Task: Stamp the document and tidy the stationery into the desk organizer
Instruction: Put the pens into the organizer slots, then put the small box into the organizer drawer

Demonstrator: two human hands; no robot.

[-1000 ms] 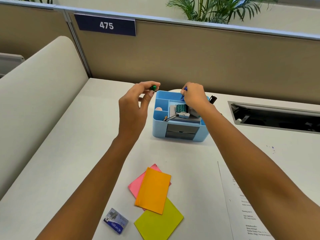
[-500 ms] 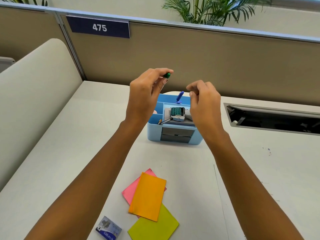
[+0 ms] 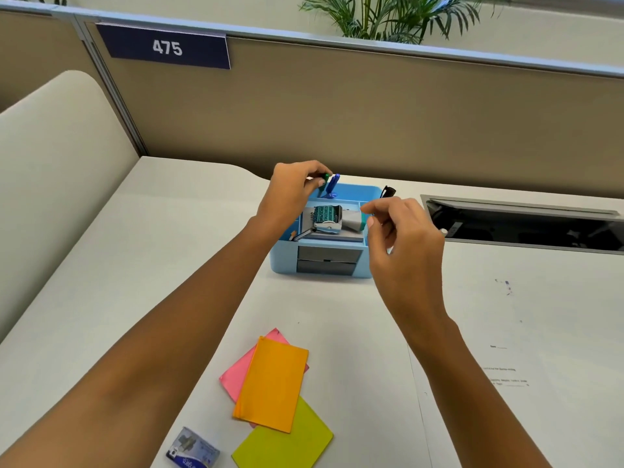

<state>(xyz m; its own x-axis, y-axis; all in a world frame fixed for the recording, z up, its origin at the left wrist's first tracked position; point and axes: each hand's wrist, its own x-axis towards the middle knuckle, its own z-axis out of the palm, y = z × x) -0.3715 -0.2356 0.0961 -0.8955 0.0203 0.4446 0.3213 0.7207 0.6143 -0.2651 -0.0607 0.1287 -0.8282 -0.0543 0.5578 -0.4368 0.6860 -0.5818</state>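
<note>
Staples in their small box (image 3: 193, 450) sit at the near left of the surface (image 3: 141, 265), with pink (image 3: 236, 373), orange (image 3: 271, 388) and yellow-green (image 3: 283, 440) sticky pads overlapping just beside them, all well apart from the organizer (image 3: 287, 261) and not yet tidied. Further back, the left hand (image 3: 287, 197) has its grip pinched closed on a green pen (image 3: 325, 179), held at the organizer's rear left corner, touching or nearly touching a blue pen (image 3: 332, 185) already standing there. If it goes down crooked it may knock the blue pen over or catch on the divider and tip outside. A stamp (image 3: 326, 217) lies on its side across the middle compartment. The right hand (image 3: 401, 241) hovers at the organizer's right edge, fingers curled loosely together; I cannot tell whether they hold anything. A black pen (image 3: 387, 191) behind it could be bumped. The document (image 3: 523, 383) lies at the right; a careless arm could drag it.
</note>
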